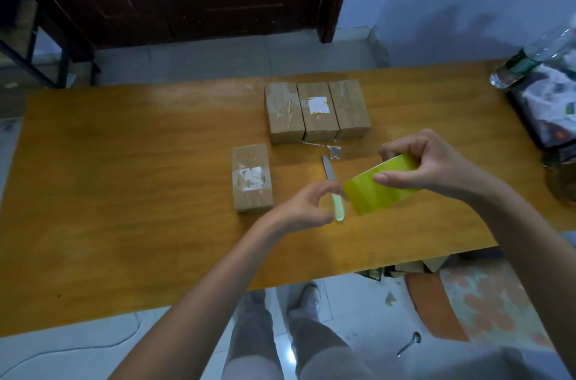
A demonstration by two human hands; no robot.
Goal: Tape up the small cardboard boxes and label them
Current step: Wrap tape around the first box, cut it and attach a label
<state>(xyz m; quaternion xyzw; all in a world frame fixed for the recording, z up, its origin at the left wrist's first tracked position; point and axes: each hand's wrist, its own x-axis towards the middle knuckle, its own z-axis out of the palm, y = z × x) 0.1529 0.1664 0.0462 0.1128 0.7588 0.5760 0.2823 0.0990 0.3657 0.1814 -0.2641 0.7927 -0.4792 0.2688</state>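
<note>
Right hand [436, 167] clamps the yellow tape roll [381, 188]; left hand [307, 205] fingertips pinch at its edge, prob. the tape end. Beyond fingers: 4 boxes [316, 111] look taped, 2 w/ labels; 2 unlabelled left.

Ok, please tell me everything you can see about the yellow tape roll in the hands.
The tape roll is a wide, glossy, yellow-green roll, seen mostly from its outer curved face. It is held tilted above the table, not resting on it. The right hand grips it, thumb on the near face and fingers curled over the far edge. The left hand pinches at its lower left edge, perhaps at the tape end; no loose strip is visible. A knife lies on the table under it.
</note>
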